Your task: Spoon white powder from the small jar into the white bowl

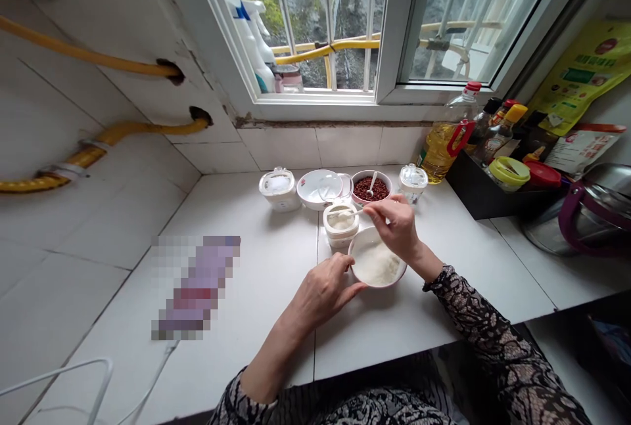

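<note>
My left hand (pixel 323 290) grips the near left rim of a white bowl (pixel 380 286), thumb low on its side. White powder or fine grains (pixel 374 264) lie inside. Above the bowl, my right hand (pixel 396 224) pinches the handle of a small spoon (pixel 355 212). The spoon's head is over or in the mouth of an uncovered white canister (pixel 341 240), which holds a pale powdery substance. Behind my right hand stands a bowl of dark red beans (pixel 362 190) with a white spoon (pixel 372 182) in it.
Along the wall are a lidded canister (pixel 279 188), a white dish (pixel 309 190) and a clear-lidded jar (pixel 413 182). Right of them stand an oil bottle (pixel 441 142), a black condiment box (pixel 468 182) and a metal pot (pixel 586 215). A blurred purple object (pixel 197 287) with a cable lies left.
</note>
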A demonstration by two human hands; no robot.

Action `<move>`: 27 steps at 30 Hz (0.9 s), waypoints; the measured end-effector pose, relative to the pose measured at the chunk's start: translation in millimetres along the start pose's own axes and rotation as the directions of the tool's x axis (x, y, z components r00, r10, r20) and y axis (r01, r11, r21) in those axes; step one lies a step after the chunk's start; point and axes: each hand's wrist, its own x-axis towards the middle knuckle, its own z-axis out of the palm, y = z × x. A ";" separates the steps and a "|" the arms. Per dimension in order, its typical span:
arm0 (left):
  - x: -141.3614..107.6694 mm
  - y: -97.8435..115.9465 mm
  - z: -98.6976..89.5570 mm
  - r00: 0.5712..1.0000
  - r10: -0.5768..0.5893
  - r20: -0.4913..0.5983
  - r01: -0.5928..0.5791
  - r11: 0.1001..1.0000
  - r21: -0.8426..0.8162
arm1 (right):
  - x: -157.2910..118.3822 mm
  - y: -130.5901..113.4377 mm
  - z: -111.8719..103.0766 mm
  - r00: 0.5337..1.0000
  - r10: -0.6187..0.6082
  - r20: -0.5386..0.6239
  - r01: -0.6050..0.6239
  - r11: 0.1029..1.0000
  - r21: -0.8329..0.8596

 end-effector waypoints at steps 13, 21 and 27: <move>0.0 -0.6 -0.8 1.000 -0.002 0.007 0.003 1.000 -0.023 | -9.1 11.5 -24.0 0.994 0.052 0.101 -0.058 0.997 0.058; -0.1 0.1 -1.5 1.000 -0.011 0.016 0.011 0.999 -0.033 | -24.9 22.2 -10.2 0.933 0.027 0.360 0.005 0.996 -0.088; -1.1 -0.9 -1.7 1.000 -0.015 0.021 0.016 0.999 -0.050 | -23.4 20.7 -10.9 0.943 0.143 0.301 -0.132 0.990 -0.055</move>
